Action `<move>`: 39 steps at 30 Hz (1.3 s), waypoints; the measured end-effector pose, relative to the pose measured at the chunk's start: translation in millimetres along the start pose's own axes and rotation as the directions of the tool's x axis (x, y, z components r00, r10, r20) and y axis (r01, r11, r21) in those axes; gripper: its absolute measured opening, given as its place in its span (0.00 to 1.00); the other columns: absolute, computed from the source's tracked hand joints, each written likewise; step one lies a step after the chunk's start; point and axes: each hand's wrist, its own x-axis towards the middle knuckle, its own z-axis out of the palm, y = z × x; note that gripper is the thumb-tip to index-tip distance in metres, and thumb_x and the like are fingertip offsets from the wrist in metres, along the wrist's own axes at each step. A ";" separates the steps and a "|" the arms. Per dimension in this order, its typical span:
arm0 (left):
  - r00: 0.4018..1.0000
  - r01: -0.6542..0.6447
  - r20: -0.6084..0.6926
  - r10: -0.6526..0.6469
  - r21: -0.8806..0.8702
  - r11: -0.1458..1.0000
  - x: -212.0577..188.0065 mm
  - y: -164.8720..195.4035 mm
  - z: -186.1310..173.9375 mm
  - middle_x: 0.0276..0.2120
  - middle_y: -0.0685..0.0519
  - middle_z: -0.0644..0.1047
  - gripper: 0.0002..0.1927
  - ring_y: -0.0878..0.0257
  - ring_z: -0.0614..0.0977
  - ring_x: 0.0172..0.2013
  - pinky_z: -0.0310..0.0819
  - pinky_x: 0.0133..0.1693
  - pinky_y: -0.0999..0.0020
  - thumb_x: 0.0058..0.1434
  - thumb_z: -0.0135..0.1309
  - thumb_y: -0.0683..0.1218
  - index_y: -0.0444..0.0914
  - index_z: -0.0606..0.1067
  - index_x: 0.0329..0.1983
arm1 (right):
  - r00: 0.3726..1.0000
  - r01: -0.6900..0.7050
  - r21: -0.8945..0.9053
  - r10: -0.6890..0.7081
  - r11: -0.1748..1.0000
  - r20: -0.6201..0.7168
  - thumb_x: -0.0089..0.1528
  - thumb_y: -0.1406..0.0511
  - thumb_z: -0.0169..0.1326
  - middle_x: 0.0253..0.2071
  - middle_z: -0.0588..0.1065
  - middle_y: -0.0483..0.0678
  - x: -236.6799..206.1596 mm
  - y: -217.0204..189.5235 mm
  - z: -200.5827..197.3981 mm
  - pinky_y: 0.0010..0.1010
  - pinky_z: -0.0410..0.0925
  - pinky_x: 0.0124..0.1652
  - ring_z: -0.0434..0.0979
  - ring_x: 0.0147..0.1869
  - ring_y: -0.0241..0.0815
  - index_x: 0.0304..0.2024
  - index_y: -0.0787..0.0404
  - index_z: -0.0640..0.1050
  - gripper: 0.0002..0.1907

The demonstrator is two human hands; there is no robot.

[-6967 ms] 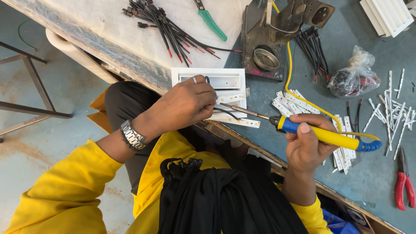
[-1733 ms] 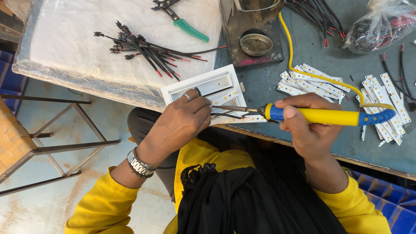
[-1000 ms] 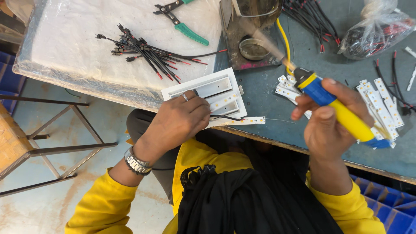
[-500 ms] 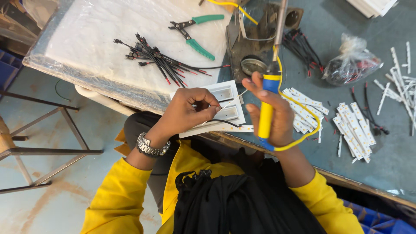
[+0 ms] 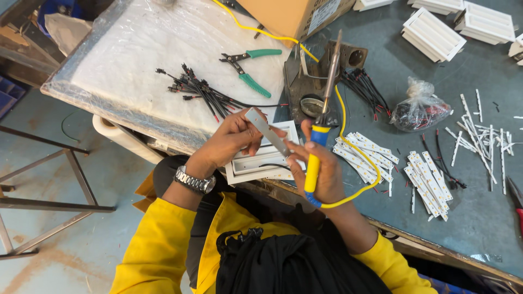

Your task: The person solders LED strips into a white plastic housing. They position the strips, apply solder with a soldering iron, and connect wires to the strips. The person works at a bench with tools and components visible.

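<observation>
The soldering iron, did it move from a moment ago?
Yes. The soldering iron in the right hand now points up toward its stand; before it lay sideways, tip at the white frame.

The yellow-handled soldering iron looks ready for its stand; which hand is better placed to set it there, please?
Right: the right hand already grips the yellow-handled soldering iron, tip towards the metal stand; the left hand holds a strip.

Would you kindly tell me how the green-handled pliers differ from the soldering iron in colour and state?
The green-handled pliers lie unheld on the plastic-covered white board; the soldering iron stands upright in the right hand. The pliers have green handles; the iron's is yellow and blue, with a yellow cord. Both are hand tools.
</observation>
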 end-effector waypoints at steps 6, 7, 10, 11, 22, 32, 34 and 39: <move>0.992 0.126 0.032 -0.123 -0.083 0.989 4.4 10.6 7.9 0.43 0.41 0.82 0.14 0.70 0.74 0.16 0.58 0.18 0.81 0.72 0.47 0.47 0.38 0.70 0.57 | 0.998 -0.056 0.091 0.057 0.994 -0.011 0.64 0.78 0.58 0.74 0.55 0.74 -14.8 15.9 13.9 0.34 0.81 0.51 0.82 0.60 0.55 0.64 0.56 0.54 0.34; 0.986 0.169 0.020 -0.167 -0.082 0.982 4.8 12.0 9.8 0.42 0.43 0.83 0.13 0.69 0.76 0.15 0.58 0.16 0.82 0.71 0.45 0.48 0.39 0.69 0.56 | 0.997 -0.070 0.085 0.073 0.994 -0.024 0.64 0.78 0.58 0.74 0.56 0.74 -15.8 18.0 14.6 0.34 0.81 0.51 0.83 0.58 0.54 0.64 0.55 0.54 0.35; 0.977 0.211 -0.003 -0.211 -0.049 0.976 10.4 13.0 19.3 0.37 0.48 0.81 0.10 0.67 0.78 0.16 0.56 0.15 0.81 0.72 0.44 0.47 0.38 0.67 0.51 | 0.998 -0.047 0.128 0.052 0.991 -0.037 0.63 0.79 0.58 0.75 0.51 0.74 -17.2 20.6 10.8 0.39 0.80 0.53 0.82 0.60 0.59 0.65 0.55 0.54 0.36; 0.977 0.210 -0.007 -0.211 -0.032 0.977 12.8 13.3 23.2 0.35 0.49 0.81 0.09 0.67 0.79 0.17 0.56 0.15 0.81 0.73 0.44 0.47 0.37 0.66 0.50 | 0.997 -0.048 0.088 0.052 0.995 -0.051 0.63 0.78 0.60 0.76 0.52 0.73 -16.9 21.0 8.1 0.38 0.79 0.53 0.83 0.59 0.57 0.65 0.55 0.53 0.38; 0.984 -0.019 -0.044 0.174 0.939 0.343 11.4 19.9 71.3 0.29 0.43 0.78 0.07 0.44 0.80 0.30 0.72 0.32 0.52 0.66 0.55 0.44 0.34 0.72 0.39 | 0.968 0.014 -0.007 -0.016 1.000 -0.249 0.65 0.77 0.61 0.80 0.50 0.63 -9.0 30.7 -36.1 0.48 0.63 0.72 0.75 0.68 0.58 0.68 0.49 0.51 0.40; 0.984 0.041 -0.076 0.159 0.976 0.216 19.1 4.4 71.7 0.29 0.44 0.77 0.06 0.43 0.80 0.31 0.73 0.34 0.50 0.61 0.58 0.44 0.36 0.78 0.34 | 0.999 -0.043 -0.135 0.042 0.990 -0.009 0.61 0.78 0.62 0.60 0.74 0.53 3.7 35.8 -32.3 0.39 0.69 0.64 0.71 0.71 0.57 0.62 0.58 0.56 0.35; 0.985 0.046 -0.078 0.153 0.978 0.202 18.2 4.9 71.7 0.29 0.45 0.77 0.05 0.43 0.80 0.31 0.73 0.35 0.50 0.61 0.58 0.44 0.36 0.78 0.33 | 0.999 -0.048 -0.182 0.048 0.982 -0.008 0.60 0.78 0.62 0.59 0.74 0.54 6.9 37.8 -33.1 0.40 0.71 0.61 0.71 0.70 0.61 0.61 0.58 0.58 0.35; 0.984 0.056 -0.089 0.156 0.978 0.201 17.4 9.6 71.9 0.30 0.45 0.77 0.05 0.45 0.80 0.31 0.74 0.35 0.52 0.60 0.58 0.43 0.36 0.79 0.33 | 0.993 -0.100 -0.078 0.105 0.992 0.055 0.63 0.78 0.63 0.70 0.67 0.65 7.5 45.7 -36.2 0.34 0.78 0.54 0.84 0.58 0.50 0.63 0.55 0.59 0.34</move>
